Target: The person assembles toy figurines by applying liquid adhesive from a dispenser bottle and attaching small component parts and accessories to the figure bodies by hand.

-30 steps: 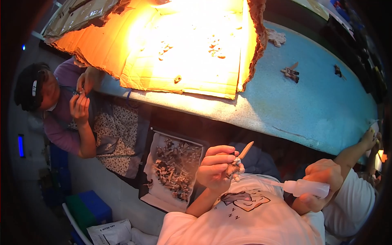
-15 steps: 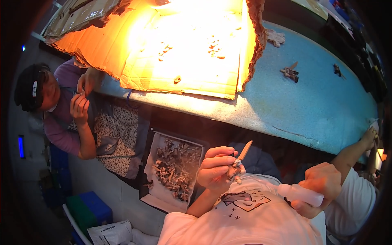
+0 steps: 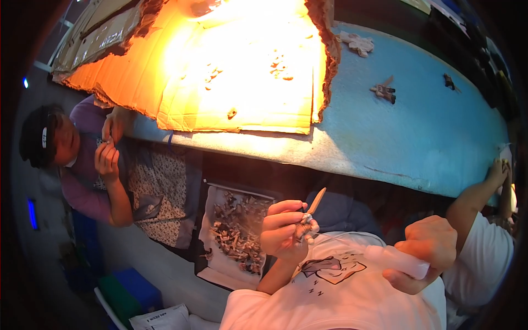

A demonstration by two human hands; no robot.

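my right grip [image 3: 426, 245] is closed around a translucent white plastic squeeze bottle [image 3: 399, 262], tilted so its thin pale nozzle [image 3: 340, 240] points leftward. squeezing too hard could, i judge, push out more of its contents than i mean to. my left grip [image 3: 281, 234] pinches a small grey-and-pale jointed-looking figure [image 3: 306, 226] between thumb and fingers, above my white printed shirt [image 3: 341, 302]; a flat tan blade-shaped piece [image 3: 317, 201] juts up from it. whether the nozzle's tip touches the figure i cannot tell. an unsteady wrist could make it jab the figure or drip on the shirt, and a run could reach my fingertips. a sideways knock might bend the blade-shaped piece askew. farther off, a dark tray with a white liner [image 3: 224, 273] bears a heap of small brown-and-grey figures [image 3: 236, 231]; a slack pinch could lose mine among them. beyond, on the long blue counter [image 3: 418, 137], a torn brown cardboard box [image 3: 129, 71] glows fiercely, and its glare might hide a slip.
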